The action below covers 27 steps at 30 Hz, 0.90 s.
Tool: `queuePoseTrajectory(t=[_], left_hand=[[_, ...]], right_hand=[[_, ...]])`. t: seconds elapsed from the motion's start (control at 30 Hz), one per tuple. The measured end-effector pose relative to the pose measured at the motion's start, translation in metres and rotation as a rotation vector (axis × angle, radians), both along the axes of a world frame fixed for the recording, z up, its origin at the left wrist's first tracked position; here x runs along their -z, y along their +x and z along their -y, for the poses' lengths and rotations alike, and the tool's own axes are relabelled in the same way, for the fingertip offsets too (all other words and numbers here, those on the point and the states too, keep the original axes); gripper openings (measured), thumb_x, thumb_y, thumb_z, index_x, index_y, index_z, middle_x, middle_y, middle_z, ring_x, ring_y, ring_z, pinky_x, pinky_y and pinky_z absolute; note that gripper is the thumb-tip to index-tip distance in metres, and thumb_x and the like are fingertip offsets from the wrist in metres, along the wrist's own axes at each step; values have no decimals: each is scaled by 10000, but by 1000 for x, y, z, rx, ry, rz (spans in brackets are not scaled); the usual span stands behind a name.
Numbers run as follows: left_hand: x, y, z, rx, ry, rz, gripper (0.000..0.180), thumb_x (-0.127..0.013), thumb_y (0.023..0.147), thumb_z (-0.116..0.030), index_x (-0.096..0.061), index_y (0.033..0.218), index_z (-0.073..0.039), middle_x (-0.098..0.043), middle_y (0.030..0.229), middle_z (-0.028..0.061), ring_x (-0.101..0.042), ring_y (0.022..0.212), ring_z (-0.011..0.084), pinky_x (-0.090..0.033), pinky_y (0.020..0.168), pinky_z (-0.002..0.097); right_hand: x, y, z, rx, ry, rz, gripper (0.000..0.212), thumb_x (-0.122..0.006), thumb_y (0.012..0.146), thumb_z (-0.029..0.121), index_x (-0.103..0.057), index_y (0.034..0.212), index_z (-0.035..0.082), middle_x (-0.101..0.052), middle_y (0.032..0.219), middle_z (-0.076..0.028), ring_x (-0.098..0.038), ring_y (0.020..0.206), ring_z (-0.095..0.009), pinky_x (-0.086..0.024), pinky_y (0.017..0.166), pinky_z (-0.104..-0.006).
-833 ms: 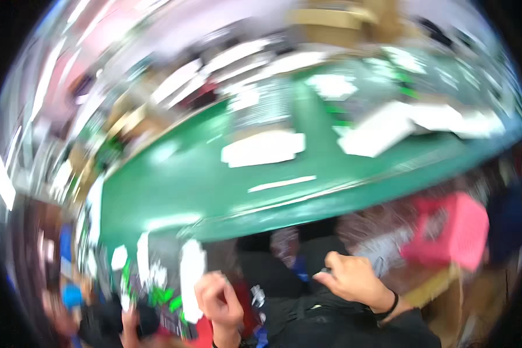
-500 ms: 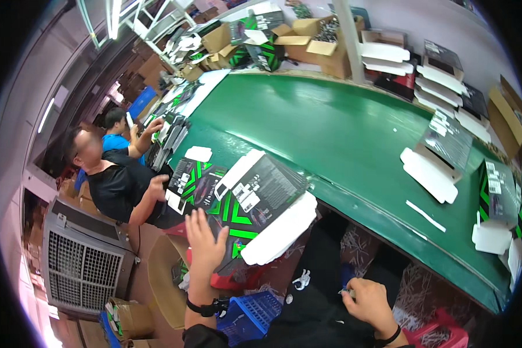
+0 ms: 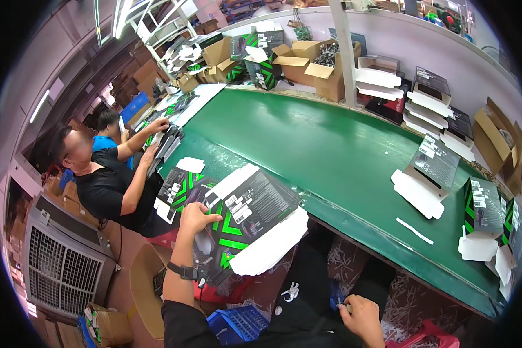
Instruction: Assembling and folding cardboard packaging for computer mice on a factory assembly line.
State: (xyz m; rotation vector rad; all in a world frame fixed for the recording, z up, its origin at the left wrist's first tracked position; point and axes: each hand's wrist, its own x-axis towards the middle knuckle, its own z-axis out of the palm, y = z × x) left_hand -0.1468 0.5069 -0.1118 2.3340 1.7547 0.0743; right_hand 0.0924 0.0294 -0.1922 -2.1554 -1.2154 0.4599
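Observation:
A stack of flat printed cartons (image 3: 261,203), black with green stripes and white flaps, lies on the near left part of the green table (image 3: 330,168). At its left edge is my left hand (image 3: 195,220), fingers bent onto a carton and thumb stretched out over its printed face. My right hand (image 3: 362,318) is low over my lap, its fingers closed. A small blue thing (image 3: 336,294) shows just beyond those fingers; what they hold is too small to tell.
A person in black (image 3: 107,182) at the left handles a pile of cartons (image 3: 167,148); another person in blue is beyond. More cartons (image 3: 435,162) stand at the right. A blue basket (image 3: 238,325) is beside my left arm. Open cardboard boxes (image 3: 327,78) line the wall.
My left hand has come down from a raised, spread pose onto the cartons. The person in black has moved a hand from near my cartons back to the pile. My view has shifted slightly.

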Motion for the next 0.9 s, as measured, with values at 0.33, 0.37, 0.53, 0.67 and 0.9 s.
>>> queuePoseTrajectory(t=[0.33,0.37,0.53,0.67,0.9], left_hand=[[-87,77,104,558,255,597,481,-884,704,-332,-605,902,6,-624,772,119,-594,710,231,-470,690,357],[-89,96,124,657,318,577,450,-872,707,-319,-611,885,2,-604,751,118,-585,694,253,-461,680,374],[-58,173,216,1351,54,643,350,-859,660,-253,-599,760,-41,-484,725,113,-511,728,321,-426,758,417],[3,211,252,1573,-537,871,190,-733,694,-141,-656,831,-33,-530,744,86,-524,747,284,-419,785,403],[51,234,299,1400,-1467,926,335,-697,719,-82,-725,1045,-12,-708,1034,122,-625,975,274,-458,915,387]], right_hand=[[-44,30,14,-133,369,67,178,-829,754,160,-694,841,83,-622,695,-51,-625,636,-254,-495,554,-367],[-53,36,17,-142,431,85,183,-833,747,154,-696,845,80,-620,696,-47,-616,629,-248,-490,546,-360],[-116,58,26,-254,566,376,224,-845,724,139,-680,860,74,-612,724,-34,-562,589,-219,-446,504,-333],[-134,70,28,-234,484,612,208,-827,731,170,-663,843,108,-546,729,3,-506,580,-167,-399,496,-311],[-119,84,41,-257,338,779,180,-777,761,204,-631,839,132,-461,712,26,-488,622,-143,-379,525,-291]])
